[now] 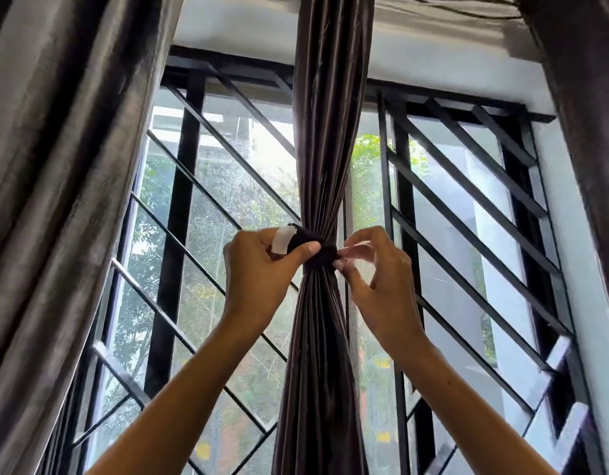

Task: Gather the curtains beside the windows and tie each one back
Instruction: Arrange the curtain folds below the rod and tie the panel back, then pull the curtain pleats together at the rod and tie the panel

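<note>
Centre curtain: dark, glossy fabric, gathered into a narrow pleated column before the barred window, cinched at mid-height directly between the two sets of fingers. Tie-back band: dark cloth strip wrapped around the gathered waist, one end carrying a white fastening patch, probably hook-and-loop. Left hand: fingers curled around the band's patch end, thumb pressed along the wrap, just left of the pleats. Right hand: fingertips pinching a pale end at the band's right edge, touching the bundle; whether that end is fully seated cannot be told. Handling, as judged: fabric soft, light and slippery, likely to slide out of its folds if tension drops; best held at the band itself, with the pleats squeezed tight at the waist. Left curtain: grey, hanging loose, well outside the left fingers, apparently untied. Right curtain: dark edge only, beyond the right fingers.
</note>
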